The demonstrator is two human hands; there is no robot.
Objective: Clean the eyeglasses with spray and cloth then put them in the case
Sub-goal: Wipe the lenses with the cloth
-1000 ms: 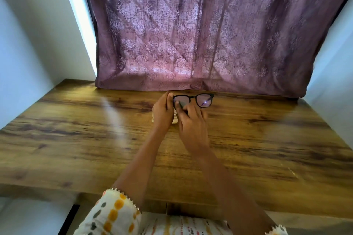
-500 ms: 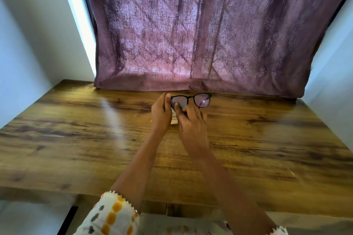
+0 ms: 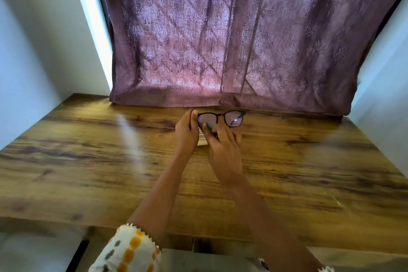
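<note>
**Eyeglasses held upright in both hands over the far edge of the table**

A pale, flat item [image 3: 202,142] shows in the gap under the 2 hands, lying on the wooden table [image 3: 88,161]. Most of it is covered, so I cannot tell whether it is the case or the cloth, or whether anything lies in it.

The eyeglasses [image 3: 221,118] are lifted clear of the tabletop near its far edge, just in front of the hem of the purple patterned curtain [image 3: 220,40]. Their long axis runs left to right across the view. The dark frame stands upright with both lenses facing the camera, and a bright glint sits on the right-side lens. The temples are not visible.

The left hand [image 3: 186,131] pinches the left end of the frame, with thumb and fingertips closed together at the corner of the left-side lens. The right hand [image 3: 223,147] comes up from below. Its thumb lies across the near face of the left-side lens and its fingers curl beneath and behind the frame, so the lens is nipped between them. Something dark shows at the thumb tip, too blurred to identify.

A white sleeve [image 3: 130,249] with orange and grey dots covers the left forearm.
</note>
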